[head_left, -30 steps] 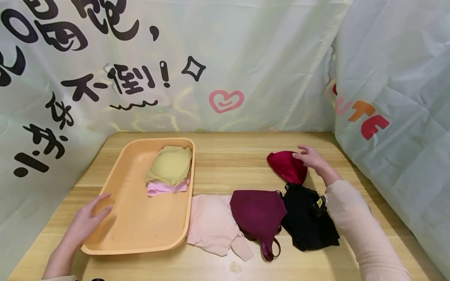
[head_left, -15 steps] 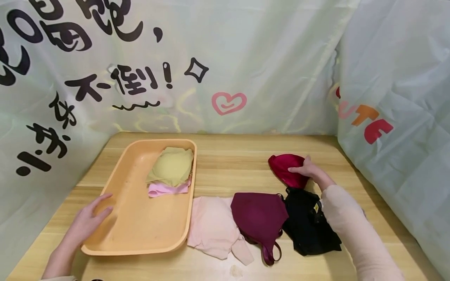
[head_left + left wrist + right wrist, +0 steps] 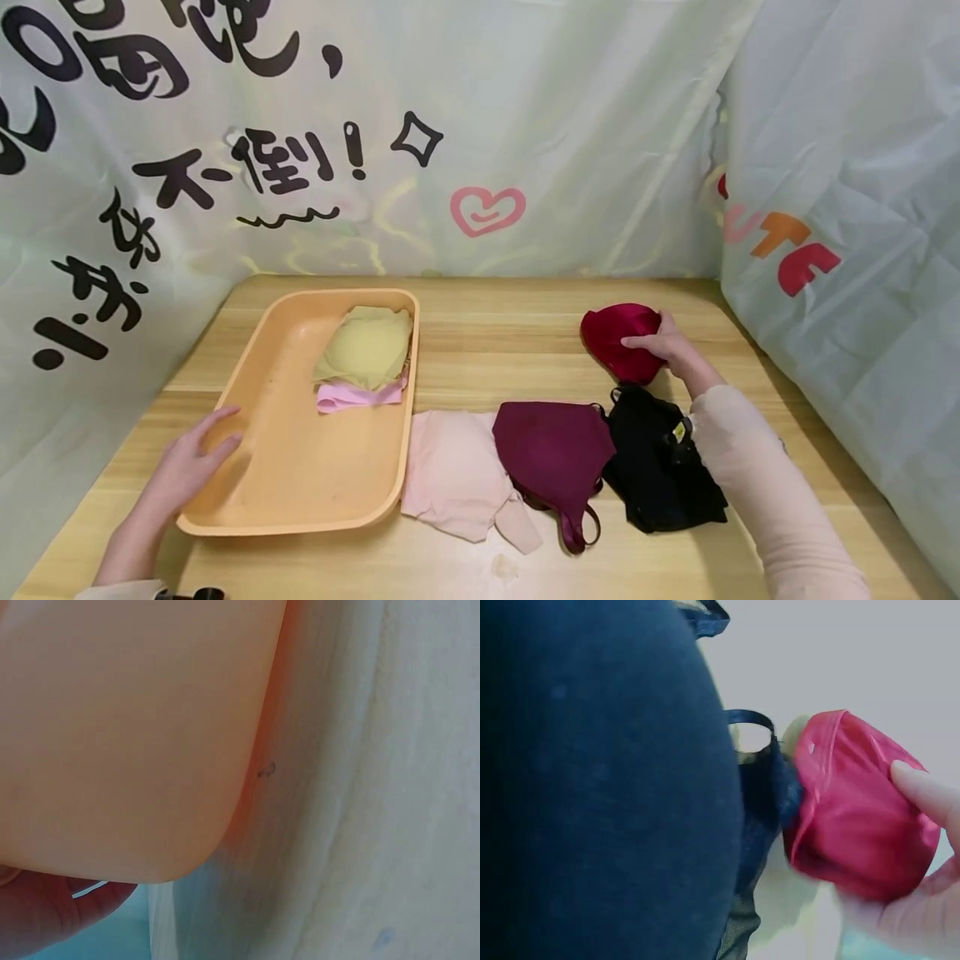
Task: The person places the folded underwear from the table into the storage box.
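A red satin bra (image 3: 621, 342), folded into a cup shape, is pinched by my right hand (image 3: 671, 343) at the back right of the table. In the right wrist view the thumb (image 3: 919, 784) lies on its shiny face and the fingers go beneath. A folded black garment (image 3: 660, 467) with straps lies just in front of it. My left hand (image 3: 187, 458) rests over the left rim of an orange tray (image 3: 300, 467), fingers relaxed and apart from the thumb. The left wrist view shows mostly the tray's outer wall (image 3: 135, 750).
A folded plum bra (image 3: 551, 454) and a pale pink garment (image 3: 457, 475) lie between the tray and the black garment. Inside the tray, a yellow-green folded garment (image 3: 367, 346) sits on a pink one (image 3: 360, 397). Printed cloth (image 3: 585, 125) hangs behind the table.
My right hand has come down onto the red bra, closed its thumb and fingers on it and shifted it slightly back and right. The left hand stays at the tray.
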`<state>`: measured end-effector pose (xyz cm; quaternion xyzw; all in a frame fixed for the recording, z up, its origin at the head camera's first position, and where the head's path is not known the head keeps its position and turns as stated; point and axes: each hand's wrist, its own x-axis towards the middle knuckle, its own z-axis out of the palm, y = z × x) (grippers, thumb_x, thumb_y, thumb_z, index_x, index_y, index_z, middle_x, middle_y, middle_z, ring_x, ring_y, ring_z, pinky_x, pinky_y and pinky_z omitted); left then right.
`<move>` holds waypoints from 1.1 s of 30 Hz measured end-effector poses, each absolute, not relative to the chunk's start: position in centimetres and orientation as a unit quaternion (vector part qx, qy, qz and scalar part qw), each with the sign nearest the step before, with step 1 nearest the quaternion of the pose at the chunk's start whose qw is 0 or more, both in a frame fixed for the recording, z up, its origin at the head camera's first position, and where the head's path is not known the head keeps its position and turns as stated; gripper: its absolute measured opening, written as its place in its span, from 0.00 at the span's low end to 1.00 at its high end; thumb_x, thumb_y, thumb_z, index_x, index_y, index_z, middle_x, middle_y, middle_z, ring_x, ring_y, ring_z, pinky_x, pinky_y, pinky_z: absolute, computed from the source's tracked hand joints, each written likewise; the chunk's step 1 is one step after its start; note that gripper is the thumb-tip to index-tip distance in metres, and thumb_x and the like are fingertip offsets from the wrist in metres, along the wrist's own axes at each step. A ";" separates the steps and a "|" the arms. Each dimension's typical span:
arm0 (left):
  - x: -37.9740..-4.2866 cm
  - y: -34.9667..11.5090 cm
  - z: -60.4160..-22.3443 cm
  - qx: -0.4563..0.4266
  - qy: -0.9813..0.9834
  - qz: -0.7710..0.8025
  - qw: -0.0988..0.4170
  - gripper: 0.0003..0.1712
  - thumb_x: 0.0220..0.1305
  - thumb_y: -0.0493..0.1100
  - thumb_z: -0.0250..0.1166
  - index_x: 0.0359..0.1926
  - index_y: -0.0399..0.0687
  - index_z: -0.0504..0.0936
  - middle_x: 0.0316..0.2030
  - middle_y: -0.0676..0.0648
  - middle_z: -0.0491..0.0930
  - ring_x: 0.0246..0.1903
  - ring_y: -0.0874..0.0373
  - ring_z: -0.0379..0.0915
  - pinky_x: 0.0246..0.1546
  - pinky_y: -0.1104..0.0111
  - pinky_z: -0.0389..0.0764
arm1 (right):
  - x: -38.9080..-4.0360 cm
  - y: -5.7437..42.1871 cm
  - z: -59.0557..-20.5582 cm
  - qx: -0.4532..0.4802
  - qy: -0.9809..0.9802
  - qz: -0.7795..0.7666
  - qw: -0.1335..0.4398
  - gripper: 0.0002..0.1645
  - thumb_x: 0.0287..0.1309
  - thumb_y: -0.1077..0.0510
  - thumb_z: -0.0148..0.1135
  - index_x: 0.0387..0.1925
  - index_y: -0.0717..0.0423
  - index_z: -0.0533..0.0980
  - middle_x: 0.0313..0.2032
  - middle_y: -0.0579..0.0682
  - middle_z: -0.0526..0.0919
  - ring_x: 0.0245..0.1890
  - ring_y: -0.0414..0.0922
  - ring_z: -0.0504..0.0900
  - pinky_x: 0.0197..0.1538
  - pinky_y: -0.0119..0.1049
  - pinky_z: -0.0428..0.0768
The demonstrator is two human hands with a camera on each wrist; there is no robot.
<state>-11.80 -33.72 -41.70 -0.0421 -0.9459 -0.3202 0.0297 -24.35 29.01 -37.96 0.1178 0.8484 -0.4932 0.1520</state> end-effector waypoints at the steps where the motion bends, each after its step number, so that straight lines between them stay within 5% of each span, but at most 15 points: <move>1: -11.8 -33.7 -41.7 -0.042 -0.946 -0.320 0.030 0.27 0.66 0.45 0.54 0.61 0.34 0.62 0.56 0.21 0.61 0.50 0.22 0.57 0.41 0.37 0.63 | -24.3 28.9 -37.8 0.115 0.841 -0.508 0.145 0.58 0.59 0.57 0.55 0.65 0.62 0.19 0.67 0.69 0.27 0.66 0.65 0.42 0.64 0.58 0.56; 13: -11.8 -33.6 -41.8 -0.039 -0.950 -0.309 0.034 0.27 0.65 0.44 0.55 0.61 0.35 0.63 0.55 0.21 0.62 0.49 0.22 0.59 0.41 0.38 0.64 | -24.3 27.7 -37.0 0.129 0.786 -0.600 0.079 0.46 0.63 0.62 0.49 0.70 0.51 0.31 0.70 0.61 0.34 0.67 0.56 0.48 0.66 0.45 0.58; 17: -11.8 -33.7 -41.8 -0.041 -0.950 -0.309 0.032 0.27 0.65 0.44 0.54 0.61 0.35 0.63 0.56 0.21 0.61 0.49 0.21 0.59 0.40 0.37 0.64 | -24.3 26.8 -36.3 0.157 0.745 -0.645 0.058 0.43 0.63 0.62 0.48 0.70 0.48 0.37 0.71 0.55 0.36 0.67 0.51 0.51 0.50 0.26 0.73; 20: -11.8 -33.7 -41.5 -0.041 -0.950 -0.310 0.029 0.28 0.66 0.45 0.54 0.62 0.35 0.62 0.56 0.20 0.61 0.48 0.24 0.62 0.39 0.37 0.65 | -24.2 26.0 -35.5 0.162 0.707 -0.687 0.047 0.40 0.63 0.63 0.48 0.70 0.46 0.44 0.71 0.53 0.39 0.65 0.48 0.55 0.34 0.18 0.73; 24: -11.9 -33.6 -41.4 -0.043 -0.951 -0.304 0.037 0.28 0.65 0.44 0.54 0.62 0.35 0.62 0.55 0.20 0.62 0.41 0.30 0.67 0.36 0.41 0.67 | -24.1 25.0 -34.6 0.158 0.683 -0.713 0.034 0.36 0.62 0.64 0.49 0.69 0.44 0.51 0.71 0.51 0.42 0.64 0.46 0.57 0.34 0.19 0.74; 33: -11.8 -33.7 -41.5 -0.038 -0.949 -0.312 0.028 0.28 0.65 0.45 0.54 0.62 0.35 0.62 0.56 0.20 0.61 0.49 0.21 0.58 0.40 0.37 0.64 | -23.9 23.1 -34.4 0.150 0.671 -0.726 0.026 0.35 0.62 0.65 0.49 0.68 0.45 0.53 0.71 0.50 0.44 0.59 0.43 0.64 0.34 0.19 0.75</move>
